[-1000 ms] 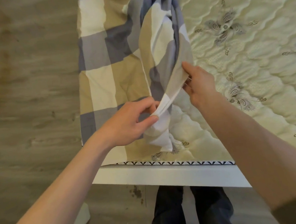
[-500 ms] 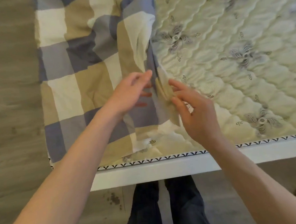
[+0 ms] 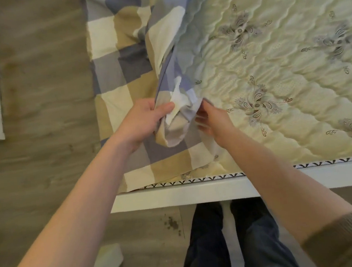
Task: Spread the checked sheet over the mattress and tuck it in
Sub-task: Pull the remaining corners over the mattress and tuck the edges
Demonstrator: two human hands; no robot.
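Sheet only partly spread

The checked sheet [image 3: 121,78] is bunched on the mattress [image 3: 283,67] corner, gripped by the left hand [image 3: 141,124]; the right hand [image 3: 210,118] is loosely open against it. Most is left uncovered, nothing tucked.

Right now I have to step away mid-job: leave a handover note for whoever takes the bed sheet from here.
Left hand: shut on a bunched fold of the checked sheet.
Right hand: fingers at the same fold from the other side; firm grip not clear.
Sheet: covers only the left strip of the mattress, with a ridge of gathered cloth running away from the hands.
Done: left part laid.
Left: pull the gathered cloth right across the bare quilted top, smooth it, tuck in along the white frame.
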